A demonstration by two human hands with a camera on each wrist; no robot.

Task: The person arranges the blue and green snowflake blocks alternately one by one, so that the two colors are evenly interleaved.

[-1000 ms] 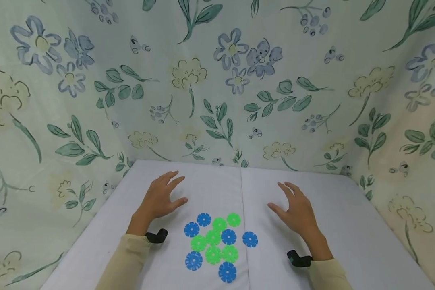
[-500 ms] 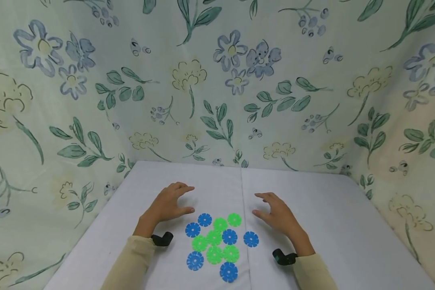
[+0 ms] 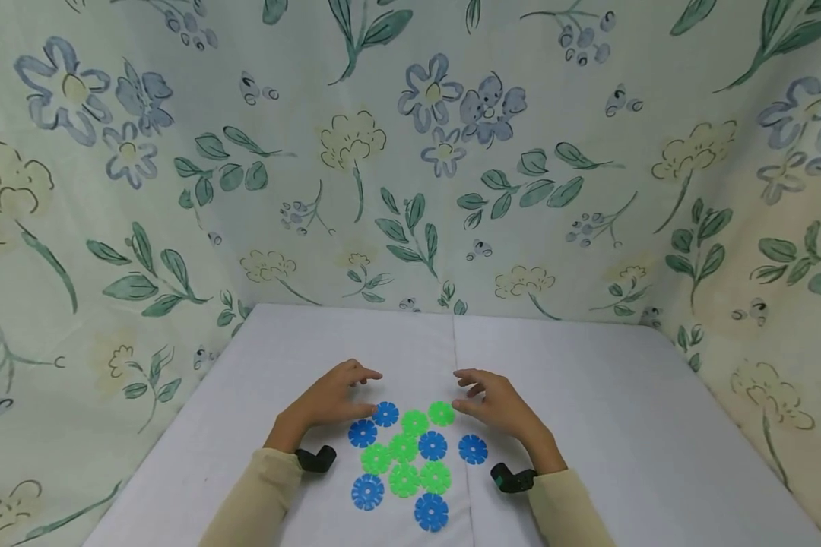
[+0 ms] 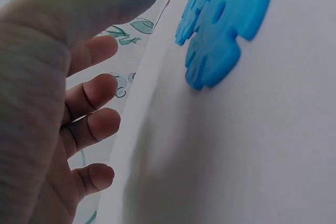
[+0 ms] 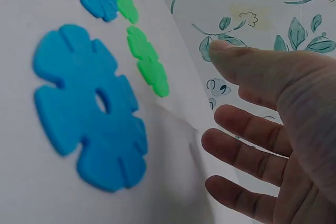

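Two blue discs (image 3: 429,503) lie nearest on the white desk (image 3: 629,425); six green discs (image 3: 403,447) and four more blue ones lie beyond, loosely clustered. Left hand (image 3: 334,393): spread, fingers slightly bent, thumb tip over the edge of the farthest blue disc (image 3: 388,416), contact cannot be told. Right hand (image 3: 498,403): likewise spread, thumb tip just beside the farthest green disc (image 3: 441,418). Behind the desk: floral cloth (image 3: 451,197).

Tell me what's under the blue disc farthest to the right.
White cloth surrounds the blue disc and shows through its center hole; anything beneath its solid part is hidden.
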